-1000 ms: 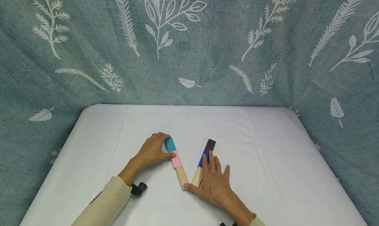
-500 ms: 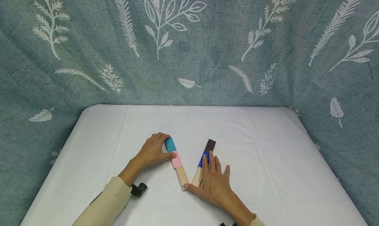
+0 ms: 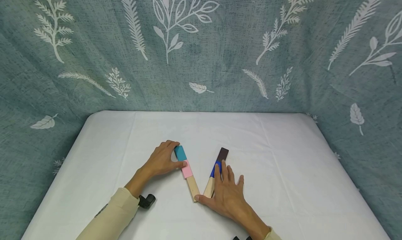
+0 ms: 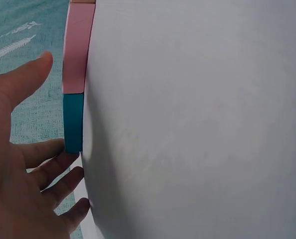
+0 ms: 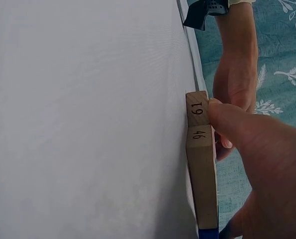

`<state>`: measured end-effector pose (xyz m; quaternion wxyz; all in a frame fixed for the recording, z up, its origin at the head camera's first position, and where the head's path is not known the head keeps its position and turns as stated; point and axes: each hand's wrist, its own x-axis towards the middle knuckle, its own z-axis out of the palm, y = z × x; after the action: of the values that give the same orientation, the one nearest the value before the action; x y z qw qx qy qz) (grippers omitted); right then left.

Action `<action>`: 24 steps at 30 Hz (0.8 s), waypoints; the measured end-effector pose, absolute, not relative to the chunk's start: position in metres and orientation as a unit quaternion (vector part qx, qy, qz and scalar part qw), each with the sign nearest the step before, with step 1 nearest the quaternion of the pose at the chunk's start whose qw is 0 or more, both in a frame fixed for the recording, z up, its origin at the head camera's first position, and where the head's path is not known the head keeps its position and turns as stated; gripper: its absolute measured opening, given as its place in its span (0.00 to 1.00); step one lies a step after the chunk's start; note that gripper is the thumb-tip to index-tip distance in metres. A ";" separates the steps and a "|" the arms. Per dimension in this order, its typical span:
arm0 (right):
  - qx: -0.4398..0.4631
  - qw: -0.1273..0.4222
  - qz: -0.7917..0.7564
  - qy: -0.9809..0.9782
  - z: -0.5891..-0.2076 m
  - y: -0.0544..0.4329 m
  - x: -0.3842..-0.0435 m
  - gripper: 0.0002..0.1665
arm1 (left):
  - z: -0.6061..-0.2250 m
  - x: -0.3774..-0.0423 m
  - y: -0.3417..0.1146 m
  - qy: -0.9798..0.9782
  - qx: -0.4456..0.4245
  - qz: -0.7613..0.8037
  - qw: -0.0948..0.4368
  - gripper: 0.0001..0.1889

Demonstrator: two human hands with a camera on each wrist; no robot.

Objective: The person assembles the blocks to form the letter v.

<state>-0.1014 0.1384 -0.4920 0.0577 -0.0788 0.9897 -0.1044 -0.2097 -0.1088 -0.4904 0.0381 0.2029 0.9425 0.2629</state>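
Note:
Two rows of wooden blocks form a V. The left row runs from a teal block [image 3: 180, 154] through a pink block [image 3: 187, 171] to a plain wood block [image 3: 193, 188]. Dark brown [image 3: 223, 154], blue [image 3: 213, 172] and plain wood blocks [image 3: 208, 187] make up the right row. My left hand [image 3: 161, 159] has its fingertips at the teal block's far end; in the left wrist view its thumb [image 4: 38, 72] is apart from the pink block. My right hand [image 3: 227, 194] lies spread, fingers over the blue block, thumb [image 5: 225, 117] touching the block numbered 19 [image 5: 197, 108].
A white-covered table [image 3: 282, 184] lies under the blocks. Behind it hangs a blue-green curtain [image 3: 220, 58] with white leaf prints. A black wrist device [image 3: 147, 201] sticks out beside the left sleeve [image 3: 110, 215].

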 end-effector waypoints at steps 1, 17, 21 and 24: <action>-0.079 0.059 -0.104 0.990 -0.492 0.138 -0.102 0.78 | -0.490 -0.210 -0.109 0.942 0.202 0.265 0.040 0.44; -0.073 0.066 -0.122 0.988 -0.488 0.139 -0.101 0.78 | -0.488 -0.209 -0.115 0.932 0.178 0.309 0.068 0.42; -0.069 0.065 -0.148 0.984 -0.482 0.143 -0.105 0.77 | -0.486 -0.207 -0.117 0.926 0.180 0.324 0.067 0.42; -0.062 0.063 -0.171 0.981 -0.478 0.149 -0.108 0.76 | -0.485 -0.204 -0.119 0.925 0.184 0.328 0.060 0.43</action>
<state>-0.1081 0.1494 -0.4784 0.0627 -0.0624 0.9813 -0.1708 -0.2043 -0.1187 -0.4847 0.0595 0.1836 0.9248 0.3279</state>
